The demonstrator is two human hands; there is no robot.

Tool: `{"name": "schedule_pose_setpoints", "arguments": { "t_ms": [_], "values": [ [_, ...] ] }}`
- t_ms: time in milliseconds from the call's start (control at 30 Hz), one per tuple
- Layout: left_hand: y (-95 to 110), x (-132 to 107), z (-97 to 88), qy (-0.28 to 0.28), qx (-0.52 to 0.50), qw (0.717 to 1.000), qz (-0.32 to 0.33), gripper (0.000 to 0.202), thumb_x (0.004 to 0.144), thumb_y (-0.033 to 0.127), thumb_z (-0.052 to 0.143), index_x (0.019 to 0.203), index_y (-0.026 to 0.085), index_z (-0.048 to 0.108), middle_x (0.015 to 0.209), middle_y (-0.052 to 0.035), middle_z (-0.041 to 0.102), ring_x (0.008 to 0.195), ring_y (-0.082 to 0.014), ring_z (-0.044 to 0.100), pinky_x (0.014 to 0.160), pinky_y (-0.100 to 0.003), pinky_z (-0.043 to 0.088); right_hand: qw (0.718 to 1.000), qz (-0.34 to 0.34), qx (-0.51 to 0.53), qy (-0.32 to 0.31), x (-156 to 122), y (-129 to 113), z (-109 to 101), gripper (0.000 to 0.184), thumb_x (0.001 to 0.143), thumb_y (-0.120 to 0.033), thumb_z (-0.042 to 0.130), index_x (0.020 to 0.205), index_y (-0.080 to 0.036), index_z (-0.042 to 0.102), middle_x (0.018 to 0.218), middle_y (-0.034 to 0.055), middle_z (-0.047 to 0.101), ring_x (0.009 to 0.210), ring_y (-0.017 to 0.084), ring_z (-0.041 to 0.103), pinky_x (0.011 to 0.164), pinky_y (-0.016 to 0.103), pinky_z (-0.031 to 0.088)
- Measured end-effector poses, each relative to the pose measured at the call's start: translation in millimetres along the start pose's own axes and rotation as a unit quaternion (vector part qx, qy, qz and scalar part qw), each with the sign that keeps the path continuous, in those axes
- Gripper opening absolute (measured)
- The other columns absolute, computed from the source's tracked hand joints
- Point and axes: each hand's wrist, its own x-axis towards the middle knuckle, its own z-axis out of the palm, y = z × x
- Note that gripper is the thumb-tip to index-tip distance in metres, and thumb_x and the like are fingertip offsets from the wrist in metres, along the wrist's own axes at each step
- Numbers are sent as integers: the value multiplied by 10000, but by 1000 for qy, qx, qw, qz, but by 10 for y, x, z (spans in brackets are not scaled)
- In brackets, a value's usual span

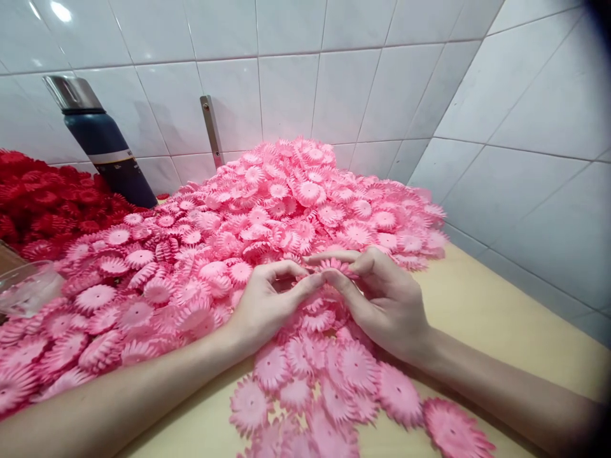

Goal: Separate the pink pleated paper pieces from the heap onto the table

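A large heap of pink fabric flower petals [286,210] covers the tan table [487,318]. My left hand [267,302] and my right hand [382,296] meet at the front of the heap. Both pinch one pink petal piece [331,266] between their fingertips. My forearms lie on the table, over loose pink petals [344,388] scattered near the front edge.
A pile of red petals [42,203] lies at the left. A dark blue flask with a steel cap [102,143] stands against the white tiled wall. A metal bracket [212,130] is fixed to the wall. A clear plastic container [26,289] sits at the far left.
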Motion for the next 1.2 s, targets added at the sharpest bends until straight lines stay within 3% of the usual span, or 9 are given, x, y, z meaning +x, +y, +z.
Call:
{"name": "schedule_pose_setpoints", "arguments": {
  "t_ms": [67, 300, 467, 600, 733, 867, 967, 1067, 1200],
  "values": [
    [-2, -9, -1, -7, 16, 1000, 6, 284, 815, 340, 646, 643, 150, 524, 651, 20, 522, 636, -101, 473, 626, -229, 385, 1000, 7, -23, 4, -15, 13, -18, 204, 858, -181, 614, 746, -239, 454, 906, 63, 677, 865, 223, 669, 726, 382, 565],
    [-19, -26, 20, -14, -2, 1000, -1, 347, 874, 416, 551, 661, 187, 401, 616, 46, 437, 567, -95, 387, 555, -228, 326, 979, 192, 47, 44, 32, -24, 12, 306, 826, -388, 653, 698, -237, 420, 623, -18, 539, 527, 138, 549, 494, 288, 556],
    [-56, -20, 3, -8, -15, 1000, -7, 360, 853, 455, 570, 662, 188, 423, 620, 32, 478, 564, -101, 436, 582, -237, 370, 958, 246, 130, 73, 70, -60, 71, 352, 784, -394, 701, 672, -224, 414, 581, -60, 434, 479, 82, 440, 468, 214, 553],
    [-82, -12, -7, -25, -41, 999, -10, 361, 870, 453, 548, 664, 188, 415, 614, 30, 471, 577, -106, 440, 592, -244, 369, 938, 273, 203, 70, 87, -64, 81, 340, 776, -383, 713, 676, -218, 433, 607, -61, 439, 515, 82, 452, 503, 222, 572],
    [-59, -12, -1, -30, -48, 998, -1, 356, 888, 429, 529, 660, 188, 401, 598, 44, 402, 548, -93, 360, 541, -239, 295, 950, 249, 183, 49, 125, -83, 40, 332, 785, -370, 705, 677, -220, 429, 585, -69, 448, 490, 79, 459, 469, 208, 530],
    [-6, -20, 12, -41, -18, 999, -4, 372, 860, 451, 556, 641, 172, 443, 599, 46, 398, 544, -87, 339, 519, -235, 273, 988, 139, 68, 32, 122, -59, -7, 288, 818, -299, 676, 685, -228, 430, 576, -66, 431, 466, 86, 428, 420, 211, 420],
    [12, -20, 19, -68, 6, 998, -15, 368, 791, 443, 642, 623, 154, 488, 612, 33, 458, 579, -94, 394, 546, -233, 306, 996, 83, 41, -3, 78, -12, -9, 262, 846, -260, 641, 696, -224, 430, 645, -29, 508, 573, 123, 514, 511, 257, 450],
    [11, -17, 21, -70, 41, 997, -20, 379, 803, 417, 631, 580, 144, 493, 585, 33, 436, 573, -94, 381, 549, -240, 296, 997, 63, 38, -4, 45, 11, -1, 252, 857, -233, 623, 702, -220, 425, 672, -19, 529, 601, 127, 531, 537, 260, 455],
    [6, -16, 14, -101, 29, 994, -9, 408, 888, 377, 524, 566, 157, 402, 581, 45, 349, 558, -83, 307, 539, -237, 261, 997, 67, -6, 23, 53, 19, -11, 251, 868, -228, 611, 696, -215, 429, 603, -52, 442, 512, 88, 441, 458, 213, 388]
  ]
}}
